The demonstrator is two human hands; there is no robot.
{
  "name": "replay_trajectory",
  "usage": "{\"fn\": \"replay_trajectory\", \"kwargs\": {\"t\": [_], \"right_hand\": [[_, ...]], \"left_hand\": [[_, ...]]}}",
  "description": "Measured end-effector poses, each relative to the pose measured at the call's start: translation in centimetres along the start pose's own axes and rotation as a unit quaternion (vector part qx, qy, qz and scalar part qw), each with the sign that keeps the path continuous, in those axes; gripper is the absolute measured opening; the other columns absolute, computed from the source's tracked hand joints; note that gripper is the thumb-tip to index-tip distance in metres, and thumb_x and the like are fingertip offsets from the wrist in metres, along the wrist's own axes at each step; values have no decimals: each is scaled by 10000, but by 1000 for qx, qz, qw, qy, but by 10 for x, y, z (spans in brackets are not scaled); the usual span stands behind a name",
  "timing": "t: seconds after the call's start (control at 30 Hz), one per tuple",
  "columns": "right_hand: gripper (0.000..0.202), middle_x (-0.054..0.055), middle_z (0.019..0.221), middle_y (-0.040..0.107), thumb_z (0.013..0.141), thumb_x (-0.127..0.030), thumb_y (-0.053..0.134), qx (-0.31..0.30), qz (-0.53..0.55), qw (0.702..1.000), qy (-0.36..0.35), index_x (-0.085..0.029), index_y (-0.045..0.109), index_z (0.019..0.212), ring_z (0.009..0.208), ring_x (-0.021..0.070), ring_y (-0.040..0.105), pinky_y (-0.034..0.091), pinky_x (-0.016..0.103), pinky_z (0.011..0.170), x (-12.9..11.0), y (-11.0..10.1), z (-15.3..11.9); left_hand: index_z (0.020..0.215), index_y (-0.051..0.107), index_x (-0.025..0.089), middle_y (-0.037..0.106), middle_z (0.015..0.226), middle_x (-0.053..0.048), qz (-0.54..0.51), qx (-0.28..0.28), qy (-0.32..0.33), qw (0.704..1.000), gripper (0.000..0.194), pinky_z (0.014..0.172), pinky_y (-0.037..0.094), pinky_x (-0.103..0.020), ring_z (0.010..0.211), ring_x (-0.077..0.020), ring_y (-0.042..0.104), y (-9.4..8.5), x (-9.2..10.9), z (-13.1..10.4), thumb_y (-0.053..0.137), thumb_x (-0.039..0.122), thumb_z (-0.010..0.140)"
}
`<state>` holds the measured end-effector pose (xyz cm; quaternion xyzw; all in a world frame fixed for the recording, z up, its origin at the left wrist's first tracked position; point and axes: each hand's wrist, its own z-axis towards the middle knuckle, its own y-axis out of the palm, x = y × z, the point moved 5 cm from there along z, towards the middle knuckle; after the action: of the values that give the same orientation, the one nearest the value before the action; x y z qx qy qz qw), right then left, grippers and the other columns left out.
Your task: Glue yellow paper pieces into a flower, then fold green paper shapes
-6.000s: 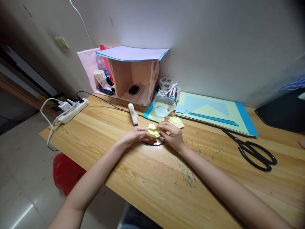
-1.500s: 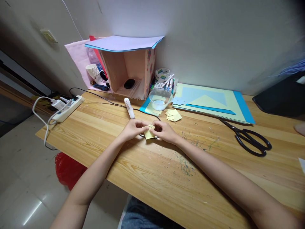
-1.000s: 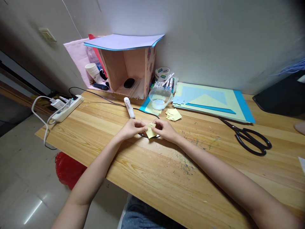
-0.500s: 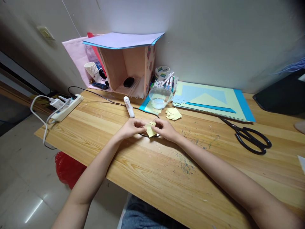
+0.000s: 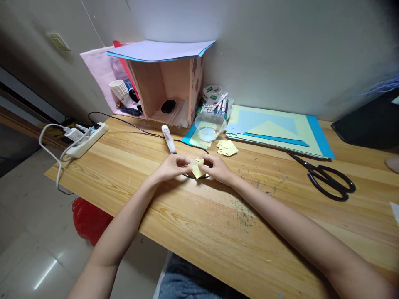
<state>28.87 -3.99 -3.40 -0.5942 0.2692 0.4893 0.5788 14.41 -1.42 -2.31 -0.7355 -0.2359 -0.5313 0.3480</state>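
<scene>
Between my two hands is a small yellow paper piece (image 5: 197,169), tilted over the wooden table. My left hand (image 5: 174,167) pinches its left side with thumb and fingers. On the other side, my right hand (image 5: 217,167) grips the paper's right edge, thumb in front. Under the hands a dark curved rim shows in part; the rest of it is hidden. A white glue gun (image 5: 168,139) stands just behind my left hand. Several yellow paper squares (image 5: 227,148) lie in a loose pile beyond my right hand.
A clear plastic bowl (image 5: 210,127) stands behind the pile, near markers (image 5: 222,104) and tape. Yellow and blue sheets (image 5: 274,126) lie at the back right, black scissors (image 5: 330,179) at the right. A pink box (image 5: 165,87) and a power strip (image 5: 89,141) are at the left.
</scene>
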Motion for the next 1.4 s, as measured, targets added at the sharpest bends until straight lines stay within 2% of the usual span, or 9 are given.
{"fn": "replay_trajectory", "kwargs": {"t": [0.23,0.4,0.5,0.63,0.8,1.0,1.07,1.17,1.4], "right_hand": [[222,-29,603,429,778,-349,494,-24,19,999,-16,-153,507,673,557,89,389,303,209,508,-5,0,0],[292,-22,635,471,846,-439,355,17,160,987,17,-174,477,842,555,104,461,383,226,523,0,-3,1],[374,-13,733,515,786,-421,493,20,201,979,9,-208,370,1068,580,108,509,412,224,514,-2,-1,1],[655,5,896,484,655,-340,666,34,138,989,-30,-269,263,1166,588,88,510,413,207,485,-11,-1,-4],[420,-12,817,468,747,-280,557,88,62,993,-46,-250,319,1092,570,87,485,400,205,471,-13,-2,-6],[240,19,867,498,797,-240,458,166,118,979,-16,-235,364,1017,633,114,520,428,219,493,-4,-11,-4],[179,16,851,511,798,-250,459,163,125,979,-7,-226,398,965,606,109,523,429,219,484,-2,-12,-4],[96,-16,705,508,798,-268,466,133,118,984,3,-208,446,870,542,103,521,428,217,477,-1,-10,-3],[170,-40,593,511,795,-335,492,45,172,984,18,-182,483,869,478,97,533,436,218,472,-3,0,-1]], "left_hand": [[739,650,96,650,705,-46,-17,-9,1,1000,342,626,480,-236,649,-138,599,4,-1,2,568,427,714],[735,650,97,646,657,-37,-45,110,-4,993,359,605,477,-231,614,-139,597,-9,-2,5,611,448,671],[755,646,94,657,702,-47,-86,183,6,979,367,625,488,-241,633,-145,602,-17,1,4,645,441,636],[732,626,88,651,684,-49,-110,221,26,969,351,624,495,-250,623,-148,608,-17,4,2,671,416,613],[746,599,100,648,664,-30,-177,199,-18,964,346,673,504,-279,623,-147,623,-7,-3,5,707,377,569],[688,592,109,628,649,-14,-183,121,-57,974,302,678,515,-272,628,-125,608,2,-6,7,732,341,553],[813,619,111,649,773,-48,-196,107,-56,973,353,694,517,-280,695,-138,616,0,-4,6,710,369,590],[972,610,123,644,913,-83,-200,133,-32,970,445,714,507,-267,766,-141,613,-7,0,4,681,399,630],[833,653,83,625,654,-40,-94,151,8,984,370,499,410,-190,547,-89,523,-5,-1,4,694,367,599]]}}
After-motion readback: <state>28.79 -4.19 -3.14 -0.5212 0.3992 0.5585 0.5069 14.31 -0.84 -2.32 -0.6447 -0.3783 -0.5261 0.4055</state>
